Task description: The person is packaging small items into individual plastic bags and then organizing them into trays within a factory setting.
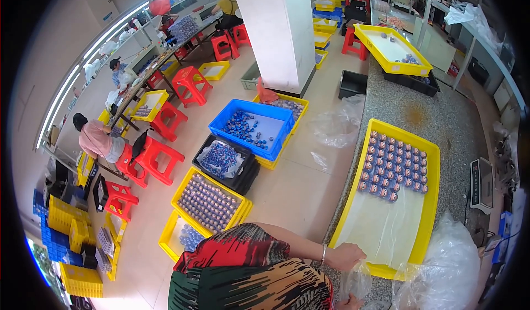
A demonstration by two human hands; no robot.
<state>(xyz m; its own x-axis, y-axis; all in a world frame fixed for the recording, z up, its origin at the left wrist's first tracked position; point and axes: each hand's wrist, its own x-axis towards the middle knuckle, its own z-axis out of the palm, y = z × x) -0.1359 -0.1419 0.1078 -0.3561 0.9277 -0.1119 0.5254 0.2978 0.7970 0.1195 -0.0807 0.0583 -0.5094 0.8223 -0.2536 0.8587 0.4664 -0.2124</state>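
My left hand (345, 256), with a bracelet at the wrist, is closed on the upper part of a clear plastic bag (356, 281). Below it, at the lower edge, my right hand (349, 303) shows only in part, its fingers on the same bag. Just beyond my left hand stands a yellow tray (342, 221) lined with white sheet. Rows of small figure heads (391, 166) with blue caps fill the tray's far half. To the right of the bag lies a large bulging clear plastic bag (444, 266), its contents unclear.
The grey speckled counter (408, 108) carries another yellow tray (361, 34) and a scale-like device (481, 186). On the floor at left are a blue crate (221, 108), a black crate (199, 144), yellow trays (179, 199) and red stools (160, 158). A white pillar (273, 34) rises behind. Other people sit along the left bench.
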